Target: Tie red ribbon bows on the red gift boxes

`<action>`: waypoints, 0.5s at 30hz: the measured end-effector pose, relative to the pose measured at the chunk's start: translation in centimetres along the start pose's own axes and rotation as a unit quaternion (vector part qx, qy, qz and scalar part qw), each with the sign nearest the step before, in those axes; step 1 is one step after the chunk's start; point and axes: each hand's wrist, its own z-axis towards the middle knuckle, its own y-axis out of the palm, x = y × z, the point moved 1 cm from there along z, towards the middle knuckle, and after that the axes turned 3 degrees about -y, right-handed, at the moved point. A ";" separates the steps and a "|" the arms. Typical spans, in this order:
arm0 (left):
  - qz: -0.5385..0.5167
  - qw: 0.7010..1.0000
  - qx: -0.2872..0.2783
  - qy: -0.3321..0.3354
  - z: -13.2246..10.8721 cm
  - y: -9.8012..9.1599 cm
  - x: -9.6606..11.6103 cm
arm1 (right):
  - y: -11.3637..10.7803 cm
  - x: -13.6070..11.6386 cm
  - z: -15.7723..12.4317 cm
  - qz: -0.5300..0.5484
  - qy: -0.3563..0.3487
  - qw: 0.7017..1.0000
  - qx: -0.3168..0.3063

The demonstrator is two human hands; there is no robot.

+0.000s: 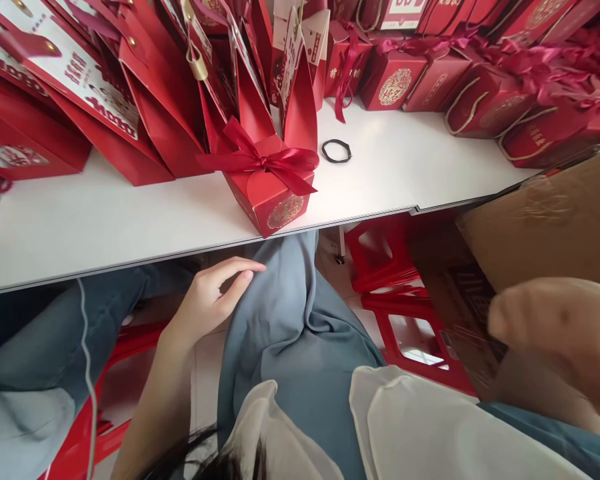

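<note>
My left hand (220, 293) hovers over my lap below the table edge, thumb and fingers apart, holding nothing. At the right, my right hand (555, 320) is raised beside the cardboard box and smeared by motion; whether it holds anything is unclear. A red gift box (275, 193) with a tied red ribbon bow (264, 163) and a gold round print stands at the table's front edge. Neither hand touches it. Right of the box, a thin black band (337, 151) lies on the white tabletop.
Tall red gift bags (155, 113) crowd the table's left and middle. Ribboned red boxes (395, 77) line its back right. A cardboard box (550, 227) stands at the right, near red stools (410, 327). Another person's legs (65, 327) and a white cable (87, 367) are at the left.
</note>
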 end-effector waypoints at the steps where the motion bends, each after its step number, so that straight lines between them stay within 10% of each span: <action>1: -0.004 1.000 -0.003 0.000 0.0 0.1 0.0 | 0.0 0.6 0.8 -0.006 0.024 0.997 -0.068; 3: -0.011 1.000 -0.008 -0.004 0.0 0.3 -0.1 | 0.7 2.2 2.7 -0.020 0.044 0.990 -0.129; 8: -0.028 0.999 -0.027 -0.033 -0.7 0.8 -0.3 | 5.4 6.8 7.3 -0.002 0.018 0.999 0.051; 15: -0.039 0.997 -0.028 -0.055 -1.5 2.0 -0.6 | 13.6 13.3 8.6 -0.081 0.064 0.991 0.085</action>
